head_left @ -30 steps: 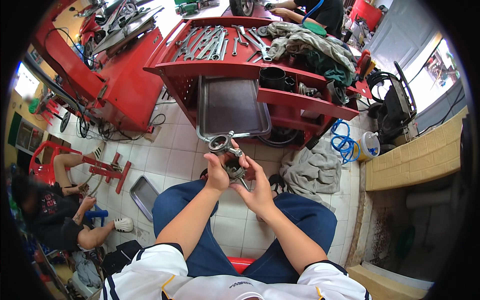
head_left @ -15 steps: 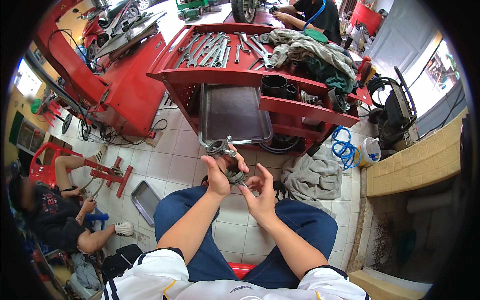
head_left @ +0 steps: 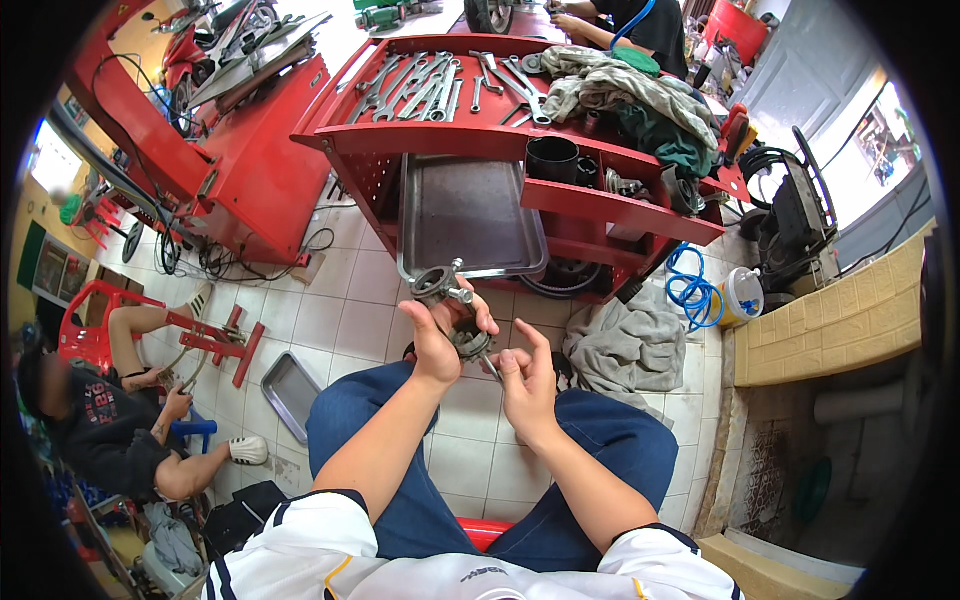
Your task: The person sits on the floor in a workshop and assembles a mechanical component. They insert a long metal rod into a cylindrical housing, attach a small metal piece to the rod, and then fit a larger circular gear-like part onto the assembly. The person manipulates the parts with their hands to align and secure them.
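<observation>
The left hand [head_left: 440, 350] carries a metal part [head_left: 471, 342], dark grey, with its fingers bent around the back and the thumb standing up on the near side. The part is in the palm, between this thumb and the fingertips. Its ring [head_left: 419, 288] rises above the thumb, and a bolt [head_left: 460, 294] sticks out just over the fingers. At the lower end a thin pin [head_left: 494, 371] points toward the right hand [head_left: 530, 390], whose index finger is stretched up, well apart from the thumb, while the other fingers are curled. The pin ends beside the right thumb; because the fingers cover this place, I cannot tell if they pinch it or only stay near.

The part looks stiff and rather heavy for its size, hardly fragile, and perhaps slippery if it has oil. A good hold is around the body, between ring and lower end, with the palm below; the pin seems too thin for carrying the weight. Beyond the fingertips is a tray [head_left: 465, 215], and to their right, a grey rag [head_left: 630, 345].
</observation>
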A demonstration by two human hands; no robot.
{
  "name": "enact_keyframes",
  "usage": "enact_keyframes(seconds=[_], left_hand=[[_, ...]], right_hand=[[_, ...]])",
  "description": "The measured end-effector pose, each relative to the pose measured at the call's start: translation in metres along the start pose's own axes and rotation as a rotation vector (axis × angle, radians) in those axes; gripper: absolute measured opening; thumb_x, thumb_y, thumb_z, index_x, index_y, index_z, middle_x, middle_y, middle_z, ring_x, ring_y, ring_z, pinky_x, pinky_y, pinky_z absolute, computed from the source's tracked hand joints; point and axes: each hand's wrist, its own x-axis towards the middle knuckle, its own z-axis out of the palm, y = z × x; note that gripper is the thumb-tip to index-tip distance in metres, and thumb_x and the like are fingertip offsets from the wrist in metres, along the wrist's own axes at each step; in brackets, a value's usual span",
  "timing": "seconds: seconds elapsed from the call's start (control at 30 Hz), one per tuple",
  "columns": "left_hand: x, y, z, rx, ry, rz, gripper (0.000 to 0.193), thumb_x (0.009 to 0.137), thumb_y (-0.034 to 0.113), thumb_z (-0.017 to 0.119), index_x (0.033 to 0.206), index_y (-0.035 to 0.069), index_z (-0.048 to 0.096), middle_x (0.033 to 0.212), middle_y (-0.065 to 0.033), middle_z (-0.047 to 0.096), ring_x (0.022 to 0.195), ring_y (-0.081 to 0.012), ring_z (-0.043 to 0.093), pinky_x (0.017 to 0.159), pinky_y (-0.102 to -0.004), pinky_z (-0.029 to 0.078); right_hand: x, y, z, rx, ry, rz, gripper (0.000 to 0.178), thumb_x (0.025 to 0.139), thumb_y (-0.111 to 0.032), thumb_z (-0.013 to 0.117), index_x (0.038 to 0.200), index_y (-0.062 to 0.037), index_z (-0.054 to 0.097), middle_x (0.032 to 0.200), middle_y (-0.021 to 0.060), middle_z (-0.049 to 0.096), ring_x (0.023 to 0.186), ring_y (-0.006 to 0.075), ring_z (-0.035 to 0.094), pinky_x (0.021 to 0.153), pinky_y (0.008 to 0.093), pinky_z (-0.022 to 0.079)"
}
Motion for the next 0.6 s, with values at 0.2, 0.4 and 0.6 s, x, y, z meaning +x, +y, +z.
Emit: enact_keyframes(seconds=[0.2,0.4,0.6], left_hand=[[-0.002,0.000,0.003,0.030,0.026,-0.024,0.097,0.074,0.097,0.026,0.108,0.009,0.049,0.072,-0.0091,0.058,0.069,-0.0213,0.061,0.070,-0.0343,0.052],[-0.002,-0.005,0.001,-0.056,0.015,-0.066,0.101,0.073,0.098,0.021,0.112,0.009,0.050,0.075,-0.0092,0.055,0.070,-0.0225,0.059,0.073,-0.0370,0.052],[-0.001,0.001,0.000,0.051,-0.013,-0.007,0.099,0.074,0.097,0.024,0.111,0.009,0.050,0.073,-0.0092,0.058,0.070,-0.0211,0.062,0.070,-0.0338,0.052]], right_hand=[[0.003,-0.006,0.003,-0.388,-0.014,-0.342,0.066,0.092,-0.009,0.071,0.149,-0.0034,0.037,0.104,0.0084,0.067,0.090,0.0159,0.065,0.093,0.0321,0.047],[0.006,-0.001,-0.004,-0.034,-0.100,-0.003,0.073,0.088,-0.010,0.076,0.151,-0.0044,0.037,0.106,0.0136,0.067,0.098,0.0201,0.064,0.088,0.0325,0.051],[0.001,-0.010,0.003,-0.446,-0.011,-0.261,0.074,0.086,-0.007,0.077,0.150,-0.0036,0.039,0.110,0.0148,0.068,0.100,0.0199,0.065,0.096,0.0353,0.048]])
